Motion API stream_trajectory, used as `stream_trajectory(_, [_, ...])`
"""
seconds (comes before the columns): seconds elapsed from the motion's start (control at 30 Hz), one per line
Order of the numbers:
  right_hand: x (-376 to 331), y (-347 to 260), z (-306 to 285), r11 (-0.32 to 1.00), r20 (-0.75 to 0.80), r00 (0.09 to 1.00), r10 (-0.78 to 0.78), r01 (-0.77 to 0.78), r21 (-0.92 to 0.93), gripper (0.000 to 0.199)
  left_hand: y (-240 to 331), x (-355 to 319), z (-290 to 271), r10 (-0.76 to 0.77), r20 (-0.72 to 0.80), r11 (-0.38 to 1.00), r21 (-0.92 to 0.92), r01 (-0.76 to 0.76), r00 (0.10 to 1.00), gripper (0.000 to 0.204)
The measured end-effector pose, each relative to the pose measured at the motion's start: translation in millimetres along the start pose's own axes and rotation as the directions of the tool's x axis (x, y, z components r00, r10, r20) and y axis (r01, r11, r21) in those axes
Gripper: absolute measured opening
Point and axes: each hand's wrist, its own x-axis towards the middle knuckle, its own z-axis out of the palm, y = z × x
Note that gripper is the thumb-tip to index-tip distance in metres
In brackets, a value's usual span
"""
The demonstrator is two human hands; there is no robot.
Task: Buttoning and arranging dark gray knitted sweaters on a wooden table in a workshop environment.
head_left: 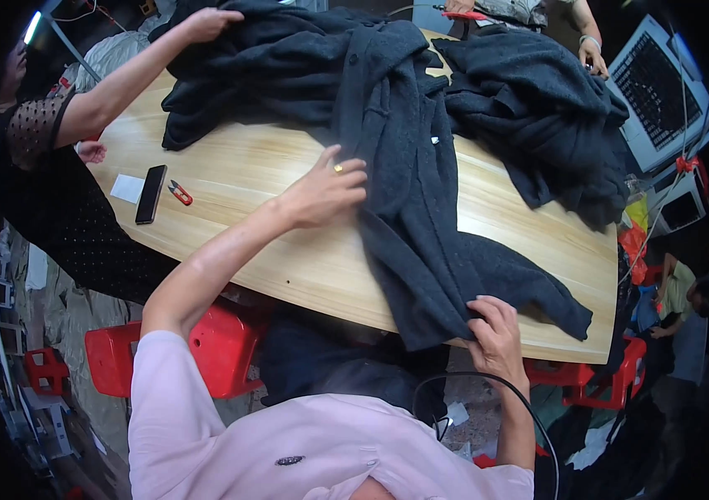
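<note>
The right hand (498, 333) has a pinching grip on the dark garment's (409, 208) hem at the surface (288, 258) edge, while the left hand (325, 190) presses flat, fingers spread, apparently pinning the cloth smooth.

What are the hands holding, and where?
The right hand pinches the dark coat at its bottom hem. The left hand presses flat on its side edge.

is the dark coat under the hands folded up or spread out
Spread out: the coat lies lengthwise across the table, left hand flat on its edge, right hand gripping its hem.
</note>
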Motion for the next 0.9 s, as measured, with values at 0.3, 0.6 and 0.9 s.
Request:
stream_trajectory(0.3, [-50.7,84.2,-41.6,0.760,-0.179,0.913,0.367,-0.405,-0.509,0.023,97.3,-19.5,-7.4,0.010,-0.266,0.994,-0.100,-0.038,0.964,0.029])
stream_trajectory(0.6, [-35.9,104.4,-21.8,0.796,-0.203,0.834,0.514,-0.551,-0.249,0.055,219.8,-44.7,-38.7,0.171,-0.091,0.863,-0.466,-0.194,0.981,0.053])
stream_trajectory(0.9, [-73.9,116.3,-22.7,0.327,-0.056,0.432,0.900,-0.584,0.743,0.025,154.2,-90.5,-41.5,0.222,-0.119,0.939,-0.243,-0.245,0.968,0.053])
